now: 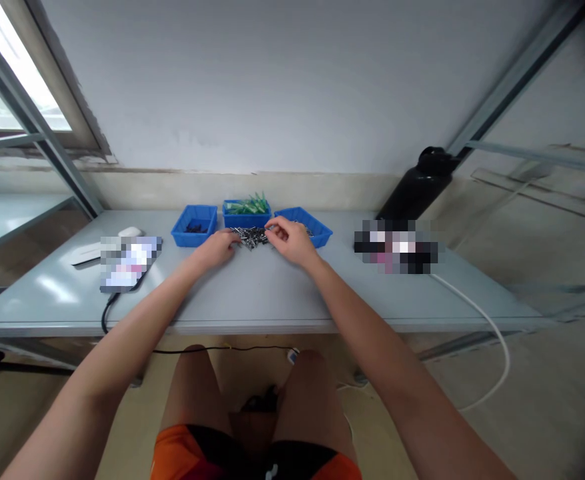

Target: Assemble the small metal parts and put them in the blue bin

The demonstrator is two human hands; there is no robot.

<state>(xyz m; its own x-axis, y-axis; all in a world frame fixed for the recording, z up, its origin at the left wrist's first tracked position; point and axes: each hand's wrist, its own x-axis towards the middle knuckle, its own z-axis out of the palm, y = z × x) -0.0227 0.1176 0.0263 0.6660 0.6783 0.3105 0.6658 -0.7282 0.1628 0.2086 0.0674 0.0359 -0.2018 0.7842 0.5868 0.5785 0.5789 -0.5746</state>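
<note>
A pile of small dark and silvery pieces [252,237], too small to name, lies on the table in front of the blue bins. At the pile's left edge is my left hand [217,248], closed, its bent fingertips among the pieces; what they hold is hidden. My right hand [293,241] is at the pile's right side, thumb and fingers drawn together in a pinch; I cannot make out what is between them. Behind it stands a blue bin [322,233] with small pieces inside, partly covered by the hand.
A blue bin [176,232] with dark pieces stands left; another blue bin [245,220] with green strips [250,205] stands behind the pile. A phone [131,263] with a cable lies left. At right are a black bottle [412,190] and a blurred-out object [395,247] with a white cable.
</note>
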